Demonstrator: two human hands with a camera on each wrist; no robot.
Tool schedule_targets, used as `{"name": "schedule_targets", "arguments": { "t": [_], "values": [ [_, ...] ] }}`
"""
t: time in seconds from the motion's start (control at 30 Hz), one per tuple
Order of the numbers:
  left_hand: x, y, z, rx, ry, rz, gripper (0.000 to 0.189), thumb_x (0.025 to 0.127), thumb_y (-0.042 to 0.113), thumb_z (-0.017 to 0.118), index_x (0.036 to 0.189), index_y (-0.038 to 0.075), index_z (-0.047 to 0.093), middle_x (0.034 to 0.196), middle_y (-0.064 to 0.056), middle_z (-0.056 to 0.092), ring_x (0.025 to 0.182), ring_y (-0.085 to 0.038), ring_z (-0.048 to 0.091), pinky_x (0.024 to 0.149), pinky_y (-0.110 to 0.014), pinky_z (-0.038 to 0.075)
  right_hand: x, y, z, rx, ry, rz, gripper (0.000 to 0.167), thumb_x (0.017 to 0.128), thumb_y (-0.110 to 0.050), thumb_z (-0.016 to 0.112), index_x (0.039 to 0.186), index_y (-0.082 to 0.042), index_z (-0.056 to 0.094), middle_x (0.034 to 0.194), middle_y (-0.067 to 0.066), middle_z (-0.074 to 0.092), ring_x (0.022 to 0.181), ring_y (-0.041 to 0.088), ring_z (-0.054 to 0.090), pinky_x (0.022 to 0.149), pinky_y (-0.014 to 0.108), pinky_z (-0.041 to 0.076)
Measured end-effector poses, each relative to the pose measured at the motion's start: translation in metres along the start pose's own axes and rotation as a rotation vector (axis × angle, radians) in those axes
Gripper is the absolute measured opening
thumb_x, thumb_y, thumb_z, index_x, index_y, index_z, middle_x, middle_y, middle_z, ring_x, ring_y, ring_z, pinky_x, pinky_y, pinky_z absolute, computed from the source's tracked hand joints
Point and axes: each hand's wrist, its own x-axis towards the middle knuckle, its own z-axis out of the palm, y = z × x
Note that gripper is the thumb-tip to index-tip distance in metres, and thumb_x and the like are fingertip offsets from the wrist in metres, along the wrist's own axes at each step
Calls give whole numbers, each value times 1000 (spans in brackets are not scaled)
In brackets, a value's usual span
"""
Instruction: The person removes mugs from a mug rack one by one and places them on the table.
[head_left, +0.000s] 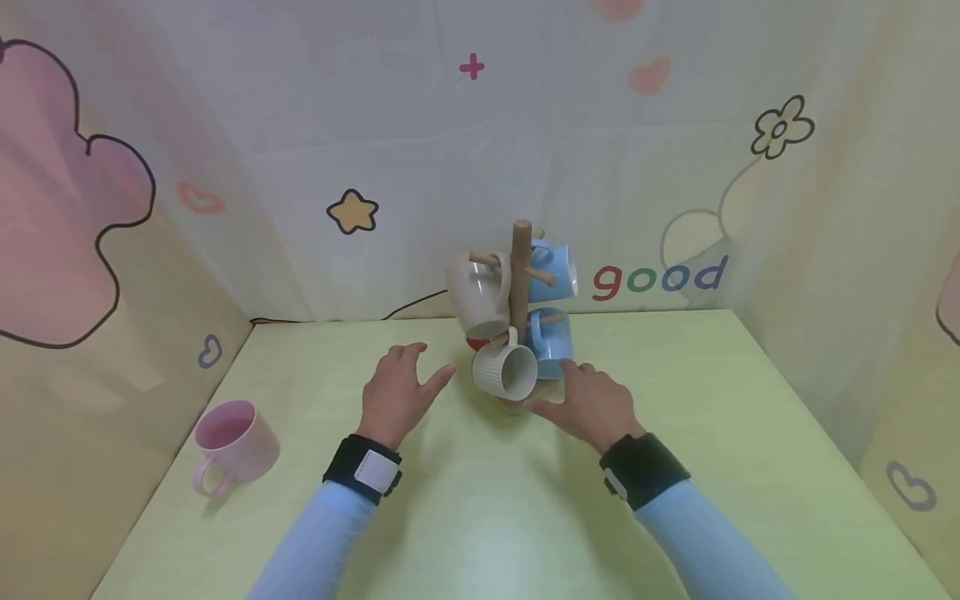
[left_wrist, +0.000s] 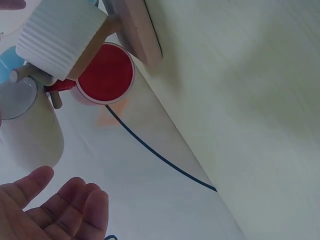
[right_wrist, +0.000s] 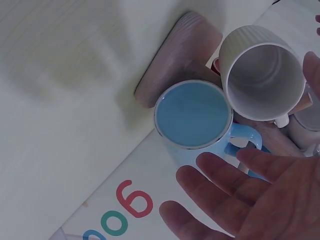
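Observation:
A wooden mug tree (head_left: 521,275) stands near the back of the table with several mugs hung on its pegs. A large white mug (head_left: 477,293) hangs upper left, a ribbed white mug (head_left: 506,371) low in front. On the right side are an upper blue mug (head_left: 553,279) and a lower blue mug (head_left: 552,346). Behind them is a red mug (left_wrist: 107,75), mostly hidden in the head view. My left hand (head_left: 397,396), fingers spread and holding nothing, is left of the ribbed mug. My right hand (head_left: 592,406) is likewise spread, its fingertips right by the lower blue mug.
A pink mug (head_left: 238,442) stands upright at the table's left side, its handle toward the front. The pale green table (head_left: 480,533) meets a printed curtain (head_left: 405,125) at the back and both sides.

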Motion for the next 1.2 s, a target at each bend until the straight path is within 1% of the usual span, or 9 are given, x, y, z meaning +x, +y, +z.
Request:
{"name": "schedule_targets", "arguments": {
  "t": [0.2,0.43,0.63,0.73,0.83,1.0,1.1,1.2],
  "values": [
    [3,7,3,-3,-3,14,69,93,57,60,138,5,55,133,-22,55,117,-36,56,80,-53,55,2,-3,3,-13,1,-8,80,83,-61,68,131,2,54,101,18,62,80,29,60,60,45,54],
    [7,14,8,-10,-3,28,70,93,58,59,138,6,54,133,-21,55,118,-36,55,79,-53,55,3,-7,3,-14,7,-11,82,83,-61,69,135,1,51,109,20,62,89,32,63,65,48,55],
    [12,18,12,-19,1,19,71,92,59,60,139,6,54,133,-20,55,118,-35,56,82,-52,55,4,-9,3,-7,5,-17,83,82,-60,70,134,1,51,109,20,63,91,33,63,66,48,55],
    [15,21,12,-45,5,10,72,92,59,59,140,6,53,132,-19,56,116,-35,57,82,-52,54,4,-11,3,-12,0,-15,83,82,-60,71,134,1,52,109,20,63,89,32,63,65,47,55],
    [20,25,12,-81,8,-2,74,92,61,58,141,6,52,132,-18,56,116,-34,57,83,-52,54,5,-12,4,-22,-1,-14,83,82,-60,71,134,1,52,108,20,63,88,32,63,65,47,55],
    [34,31,10,-129,10,-17,77,92,64,55,143,6,49,133,-17,57,118,-33,57,87,-52,52,7,-15,4,-33,-5,-11,83,81,-61,72,133,1,51,108,20,63,87,31,63,66,47,56],
    [42,34,8,-171,-13,-39,78,94,63,53,145,5,46,134,-17,57,120,-33,57,90,-51,51,8,-16,4,-34,-9,-4,84,81,-61,71,134,0,51,106,19,62,85,30,62,65,44,55],
    [49,38,6,-240,-45,-74,79,94,63,52,146,4,43,135,-18,57,121,-33,57,93,-52,50,9,-17,3,-33,-12,1,84,81,-62,71,135,0,50,106,19,62,84,29,60,64,43,55]
  ]
}}
